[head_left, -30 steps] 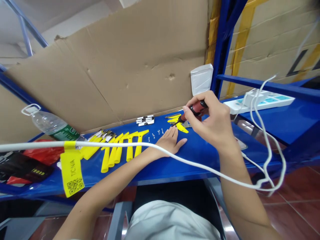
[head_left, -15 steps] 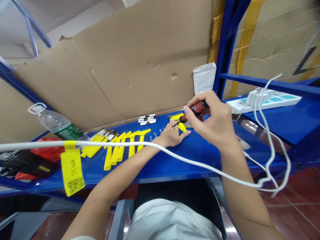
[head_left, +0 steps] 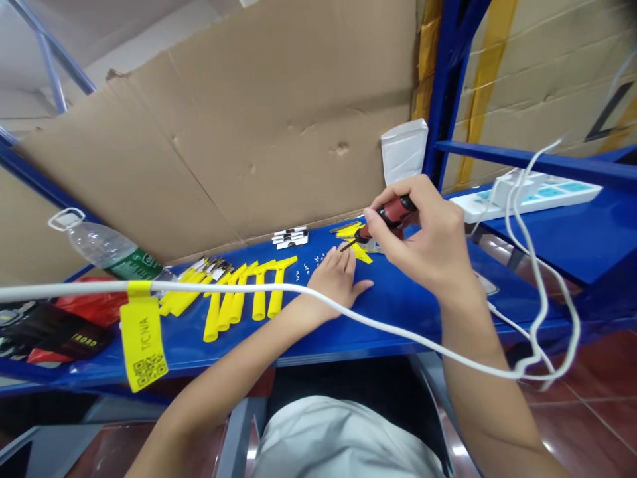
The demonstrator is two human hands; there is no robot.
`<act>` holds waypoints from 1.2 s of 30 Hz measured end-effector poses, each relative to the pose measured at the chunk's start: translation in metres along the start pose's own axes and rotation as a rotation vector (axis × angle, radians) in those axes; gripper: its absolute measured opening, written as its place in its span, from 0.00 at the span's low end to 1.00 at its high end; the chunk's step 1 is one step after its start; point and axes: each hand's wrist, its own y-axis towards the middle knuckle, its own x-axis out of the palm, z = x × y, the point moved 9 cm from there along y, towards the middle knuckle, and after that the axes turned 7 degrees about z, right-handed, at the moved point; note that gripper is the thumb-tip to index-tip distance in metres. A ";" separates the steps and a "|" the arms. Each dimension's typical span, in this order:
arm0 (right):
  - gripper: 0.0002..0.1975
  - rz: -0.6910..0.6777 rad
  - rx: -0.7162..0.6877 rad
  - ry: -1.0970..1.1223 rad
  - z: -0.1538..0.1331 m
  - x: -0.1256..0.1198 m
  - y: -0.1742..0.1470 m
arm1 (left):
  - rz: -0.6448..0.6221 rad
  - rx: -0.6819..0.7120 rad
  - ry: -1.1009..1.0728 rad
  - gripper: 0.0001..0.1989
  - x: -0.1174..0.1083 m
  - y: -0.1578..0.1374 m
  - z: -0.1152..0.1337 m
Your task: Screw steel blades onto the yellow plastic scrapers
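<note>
My right hand (head_left: 423, 239) grips a screwdriver (head_left: 395, 214) by its red and black handle, the dark shaft slanting down to the left. The screwdriver's tip is over the fingers of my left hand (head_left: 336, 279); whether they touch I cannot tell. My left hand lies palm down on the blue shelf top (head_left: 318, 335), fingers stretched forward and thumb out to the side. Just left of its fingers are small scattered whitish bits (head_left: 306, 269), too small to name. Yellow plastic pieces (head_left: 359, 251) lie behind the screwdriver, partly hidden by it.
Several yellow T-shaped handles (head_left: 259, 292) and flat yellow pieces (head_left: 184, 295) lie to the left. Small black-and-white pieces (head_left: 291, 237) sit near the cardboard (head_left: 279, 133). A plastic bottle (head_left: 119, 249) leans at left. A white cable (head_left: 378, 324) crosses in front; a power strip (head_left: 542, 192) is at right.
My left hand has drawn back slightly toward me and left, showing more of the small whitish bits. My right hand still holds the screwdriver in nearly the same place.
</note>
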 end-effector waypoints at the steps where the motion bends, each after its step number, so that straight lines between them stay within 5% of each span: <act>1: 0.07 0.006 -0.002 -0.001 -0.001 -0.001 0.000 | -0.007 0.027 0.006 0.43 -0.001 -0.015 0.009; 7: 0.06 0.019 -0.008 -0.020 -0.001 0.000 0.000 | -0.046 0.040 -0.058 0.42 -0.005 -0.063 0.031; 21: 0.07 0.011 -0.013 -0.012 0.001 0.001 -0.001 | -0.119 -0.010 0.087 0.47 -0.005 -0.045 0.012; 36: 0.07 -0.012 -0.005 -0.005 0.002 0.003 -0.002 | -0.236 -0.106 -0.001 0.52 0.008 -0.019 0.001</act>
